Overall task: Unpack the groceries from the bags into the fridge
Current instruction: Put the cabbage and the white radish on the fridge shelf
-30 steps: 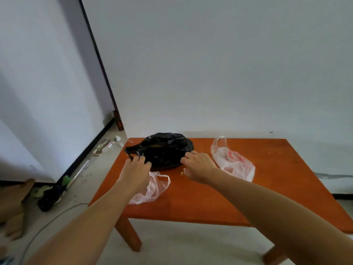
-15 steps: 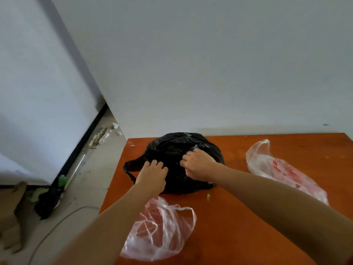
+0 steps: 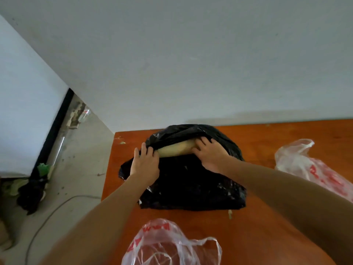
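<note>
- On the bench (image 3: 257, 134), near its far left corner, the black bag (image 3: 191, 188) lies slumped, mouth toward the wall (image 3: 191, 64); a pale long item (image 3: 175, 150) shows in that mouth, between your two grips.
- Your left grip (image 3: 145, 165) pinches the bag's rim; your right grip (image 3: 212, 153) curls round the item's right end.
- Thin plastic may cling and drag along as you pull, sliding the bag toward the bench's left edge (so keep that rim pinned).
- Anything else inside is hidden; it may roll out onto the floor (image 3: 80, 169).
- The item looks cream-yellow, smooth, roughly cylindrical, lying crosswise; what it is, you cannot tell yet.
</note>
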Tool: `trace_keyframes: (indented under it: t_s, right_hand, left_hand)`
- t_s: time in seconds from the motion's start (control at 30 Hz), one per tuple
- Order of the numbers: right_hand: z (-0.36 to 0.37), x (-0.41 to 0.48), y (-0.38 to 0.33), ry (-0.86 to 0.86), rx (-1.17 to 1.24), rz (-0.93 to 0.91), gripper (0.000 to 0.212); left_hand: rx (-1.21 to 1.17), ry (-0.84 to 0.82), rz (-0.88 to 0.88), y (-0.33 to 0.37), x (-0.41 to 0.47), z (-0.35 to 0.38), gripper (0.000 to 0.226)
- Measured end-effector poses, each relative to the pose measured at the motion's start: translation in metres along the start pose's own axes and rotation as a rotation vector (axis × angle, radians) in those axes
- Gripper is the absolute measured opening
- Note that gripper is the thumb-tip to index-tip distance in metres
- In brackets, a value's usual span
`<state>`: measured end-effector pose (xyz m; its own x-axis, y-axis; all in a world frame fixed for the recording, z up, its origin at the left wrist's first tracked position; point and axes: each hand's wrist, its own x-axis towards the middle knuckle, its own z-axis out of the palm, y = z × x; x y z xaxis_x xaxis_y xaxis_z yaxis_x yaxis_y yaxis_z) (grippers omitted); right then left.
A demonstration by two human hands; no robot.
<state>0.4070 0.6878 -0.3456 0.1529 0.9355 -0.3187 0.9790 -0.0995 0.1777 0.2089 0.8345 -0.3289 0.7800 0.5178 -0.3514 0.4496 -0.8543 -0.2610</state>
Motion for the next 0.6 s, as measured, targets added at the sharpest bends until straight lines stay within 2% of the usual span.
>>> trace_keyframes:
  t_s: [0.1, 0.17, 0.3, 0.37, 0.47, 0.6]
  right_hand:
    - [-0.002, 0.024, 0.014, -0.019, 0.042, 0.118, 0.074]
    - [-0.003, 0.038, 0.023, -0.037, 0.078, 0.147, 0.087]
    - [0.005, 0.063, 0.026, -0.124, 0.161, 0.127, 0.095]
    - [0.007, 0.073, 0.02, -0.137, 0.18, 0.094, 0.097]
    - [0.011, 0.085, 0.002, -0.047, 0.14, 0.021, 0.097]
    - [0.014, 0.102, -0.015, -0.017, 0.165, 0.024, 0.098]
  left_hand:
    - [-0.094, 0.041, 0.021, -0.029, 0.038, 0.006, 0.078]
    - [-0.16, -0.001, 0.044, -0.043, 0.058, 0.01, 0.092]
    - [-0.304, -0.087, 0.09, -0.061, 0.084, 0.034, 0.11]
    - [-0.402, -0.079, 0.091, -0.067, 0.087, 0.052, 0.111]
    - [-0.546, 0.0, 0.055, -0.073, 0.084, 0.076, 0.105]
    - [-0.599, 0.097, 0.075, -0.076, 0.076, 0.097, 0.091]
